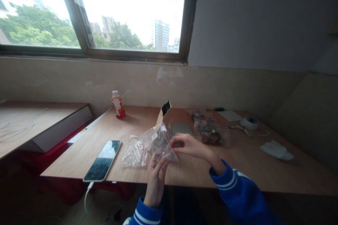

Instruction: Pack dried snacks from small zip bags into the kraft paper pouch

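My left hand (155,182) and my right hand (190,146) both grip a clear zip bag with a red seal (160,144), held just above the wooden desk (237,161). The left hand pinches its lower edge, and the right hand's fingers lie over its right corner. Left of it lies a clear bag holding something white (134,152), next to a smartphone (102,160). Behind my right hand are a silver flat device (182,129) and a kraft paper pouch (163,115). A plastic bag of dark items (210,130) lies to the right.
A red-and-white bottle (118,104) stands near the wall. A white round device with a cord (249,123) and a white pouch (276,150) lie at right. A cable runs from the phone over the desk's front edge. A lower shelf (39,123) sits left, below a window (126,14).
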`<state>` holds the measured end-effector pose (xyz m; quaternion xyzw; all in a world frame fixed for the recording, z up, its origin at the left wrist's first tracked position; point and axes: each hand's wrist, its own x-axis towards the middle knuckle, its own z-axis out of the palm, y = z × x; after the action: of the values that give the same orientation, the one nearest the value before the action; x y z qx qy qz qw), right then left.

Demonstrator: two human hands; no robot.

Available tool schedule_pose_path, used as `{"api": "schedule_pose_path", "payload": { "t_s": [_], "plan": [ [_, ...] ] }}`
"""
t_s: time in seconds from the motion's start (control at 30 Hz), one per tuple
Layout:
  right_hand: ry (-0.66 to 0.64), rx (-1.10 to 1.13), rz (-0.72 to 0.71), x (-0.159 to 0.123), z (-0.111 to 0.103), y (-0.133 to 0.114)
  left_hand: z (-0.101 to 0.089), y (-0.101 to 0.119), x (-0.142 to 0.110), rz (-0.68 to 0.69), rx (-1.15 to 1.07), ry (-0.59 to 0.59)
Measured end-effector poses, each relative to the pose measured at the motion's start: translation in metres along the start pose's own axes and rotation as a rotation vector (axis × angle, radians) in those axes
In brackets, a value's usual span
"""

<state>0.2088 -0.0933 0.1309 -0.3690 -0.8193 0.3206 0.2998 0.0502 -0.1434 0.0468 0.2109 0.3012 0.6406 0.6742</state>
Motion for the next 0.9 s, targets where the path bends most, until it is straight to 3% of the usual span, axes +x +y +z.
{"api": "schedule_pose_path", "payload": {
  "t_s": [0.13, 0.3, 0.37, 0.5, 0.63, 0.8, 0.9],
  "plan": [
    [0.138, 0.08, 0.015, 0.013, -0.018, -0.009, -0.004, 0.002, 0.001, 0.02, 0.001, 0.056],
    [0.662, 0.19, -0.084, 0.065, -0.046, -0.01, -0.008, 0.005, 0.001, 0.031, 0.001, 0.061],
    [0.726, 0.143, -0.101, 0.086, -0.05, -0.004, -0.008, 0.007, 0.002, 0.034, -0.01, 0.059],
    [0.685, -0.056, -0.081, 0.096, -0.042, 0.006, -0.011, 0.011, 0.003, 0.026, -0.011, 0.095],
    [0.752, -0.022, -0.081, 0.059, -0.016, -0.001, -0.014, 0.012, 0.005, 0.035, 0.012, 0.06],
    [0.392, 0.159, 0.067, 0.002, 0.019, -0.007, -0.007, 0.006, 0.002, 0.021, 0.083, -0.064],
    [0.303, 0.29, 0.161, -0.01, 0.027, 0.001, -0.001, 0.005, -0.002, -0.006, 0.153, -0.133]
  ]
}}
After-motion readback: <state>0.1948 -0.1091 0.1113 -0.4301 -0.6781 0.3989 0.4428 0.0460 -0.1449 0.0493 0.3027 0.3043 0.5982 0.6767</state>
